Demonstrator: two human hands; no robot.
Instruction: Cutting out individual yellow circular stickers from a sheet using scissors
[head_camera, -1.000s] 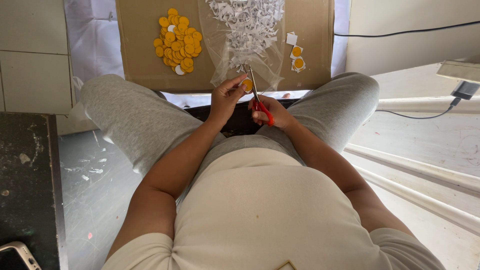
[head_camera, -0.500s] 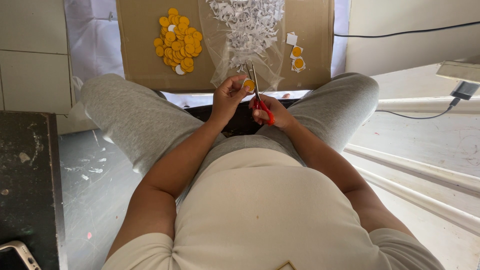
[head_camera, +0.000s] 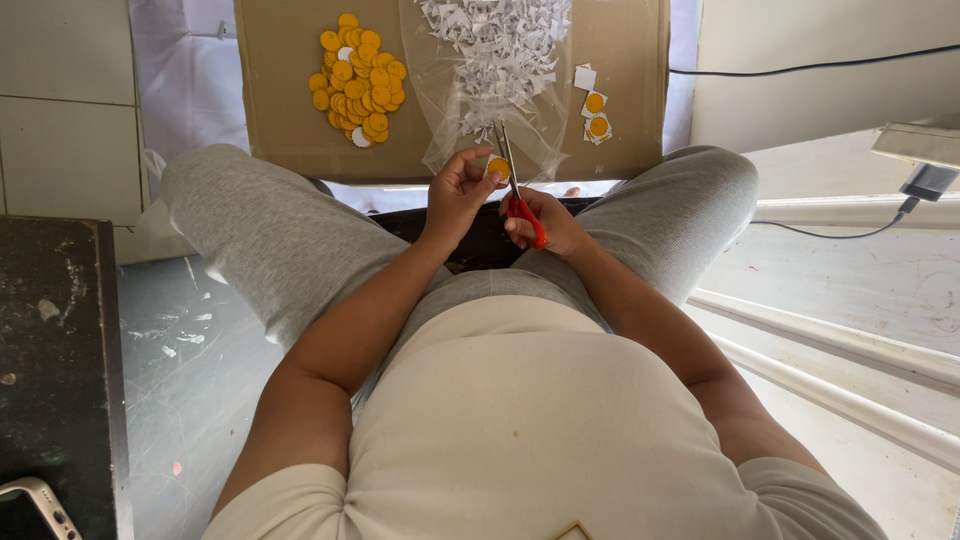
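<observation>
1. Your torso in a cream shirt fills the lower middle of the frame, and your legs in grey trousers spread out to left and right across the centre.
2. A brown cardboard sheet (head_camera: 290, 120) lies across the top of the frame, just beyond your knees.
3. A dark cabinet top (head_camera: 55, 370) takes the lower left edge, well apart from your hands.
4. A clear plastic bag (head_camera: 440, 110) lies on the cardboard at top centre, with a heap of white paper scraps (head_camera: 495, 50) on it.
5. A pile of yellow discs (head_camera: 358, 78) sits on the cardboard in the upper left, beside the bag.
6. A few uncut white squares with yellow discs (head_camera: 595, 112) lie on the cardboard to the right of the bag.
7. Your left hand (head_camera: 455, 195), at centre frame, has its fingers curled in narrow, pinching one yellow disc (head_camera: 498, 168) between thumb and fingertips, just over the near edge of the bag.
8. Your right hand (head_camera: 545, 222), just right of it, has its fingers closed through the red handles of the scissors (head_camera: 512, 185).
9. The scissor blades point up the frame, and they touch the right edge of the held disc; you cannot tell how far apart they stand.
</observation>
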